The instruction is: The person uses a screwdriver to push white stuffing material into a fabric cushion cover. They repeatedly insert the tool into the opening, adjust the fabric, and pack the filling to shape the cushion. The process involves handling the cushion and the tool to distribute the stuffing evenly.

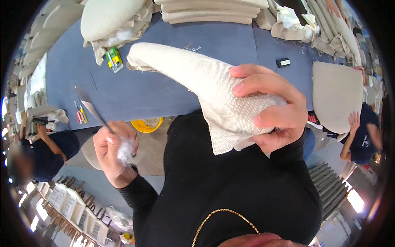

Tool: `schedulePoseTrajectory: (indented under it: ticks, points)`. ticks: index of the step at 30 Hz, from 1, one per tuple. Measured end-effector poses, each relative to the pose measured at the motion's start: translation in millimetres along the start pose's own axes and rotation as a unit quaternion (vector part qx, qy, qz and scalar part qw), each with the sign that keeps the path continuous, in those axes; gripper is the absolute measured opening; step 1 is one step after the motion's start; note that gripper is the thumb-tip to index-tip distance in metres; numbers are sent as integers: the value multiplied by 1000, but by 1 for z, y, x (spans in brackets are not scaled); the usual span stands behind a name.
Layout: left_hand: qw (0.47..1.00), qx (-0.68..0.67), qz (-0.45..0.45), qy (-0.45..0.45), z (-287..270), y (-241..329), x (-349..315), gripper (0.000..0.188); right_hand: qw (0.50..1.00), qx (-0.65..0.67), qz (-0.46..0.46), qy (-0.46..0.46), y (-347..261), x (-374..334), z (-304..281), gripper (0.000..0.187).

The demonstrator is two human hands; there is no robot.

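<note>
My left hand (112, 146) is closed around a long, flat metal blade-like tool (94, 111), its narrow end pointing up and away over the table edge. A tuft of white fibre stuffing (125, 151) sits against the same fingers. With my right hand (279, 105) I grip the wide end of a beige woven fabric cover (197, 68), fingers on top and thumb near the lower edge. The cover tapers to a rounded end at the upper left, raised over the table. Some whitish stuffing shows by my right knuckles; the inside of the cover is hidden.
On the blue-grey table (164, 99) lie a green-yellow packet (114, 60), red and yellow-handled tools (81, 113) and a small black box (283, 62). Beige cushions (212, 12) are stacked behind. A yellow bucket (147, 125) stands below the edge. Other people work at both sides.
</note>
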State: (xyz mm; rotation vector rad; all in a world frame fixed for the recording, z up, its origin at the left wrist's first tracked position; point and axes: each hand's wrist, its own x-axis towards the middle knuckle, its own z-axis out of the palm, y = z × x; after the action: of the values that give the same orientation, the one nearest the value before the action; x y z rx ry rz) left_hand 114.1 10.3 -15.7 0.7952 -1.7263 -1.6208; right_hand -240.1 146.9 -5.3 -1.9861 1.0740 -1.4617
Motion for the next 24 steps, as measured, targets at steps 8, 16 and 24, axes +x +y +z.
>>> schedulePoseTrajectory:
  ticks: [8,16,24]
  points:
    - [987,30,128,94,69,40,53,22,993,70,42,86,2,1,15,68]
    - [993,101,58,-10,126,52,94,14,988,77,84,103,-6,-3,10,74]
    - [979,157,101,-76,116,51,89,16,997,12,52,63,-9,-4,-3,54]
